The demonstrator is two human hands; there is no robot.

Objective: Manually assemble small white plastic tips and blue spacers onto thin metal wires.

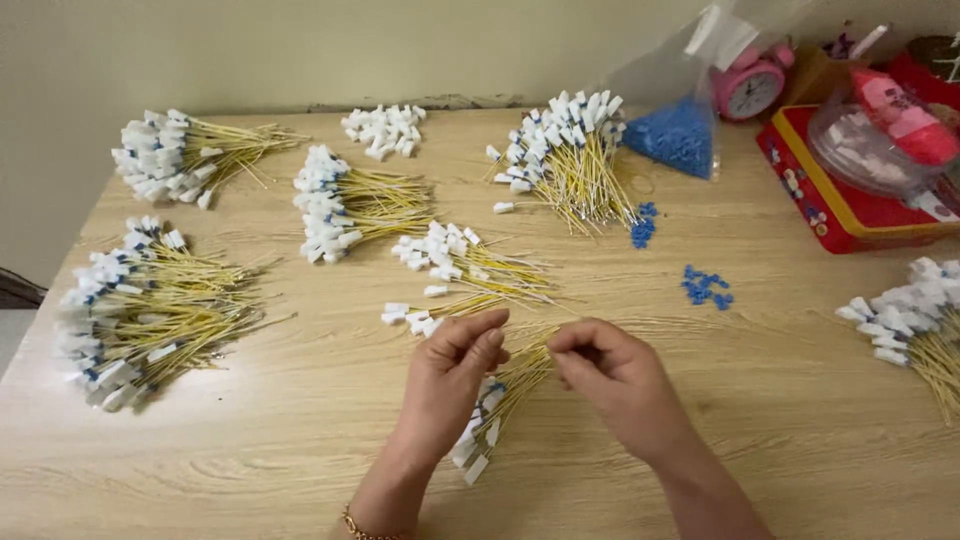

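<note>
My left hand (452,382) grips a small bundle of yellow wires with white connectors (490,415) over the wooden table (300,440); the white ends hang toward me below my palm. My right hand (612,375) pinches the thin far ends of that bundle, fingers closed on them. Just beyond my hands lies a loose pile of the same wires (455,265). A few small blue pieces (706,285) lie to the right of it.
Several more wire bundles lie around: far left (140,310), back left (180,155), centre (345,205), back centre (565,155), right edge (915,320). Loose white connectors (383,128), a bag of blue pieces (675,135), a pink clock (750,85) and a red tin (850,200) stand behind.
</note>
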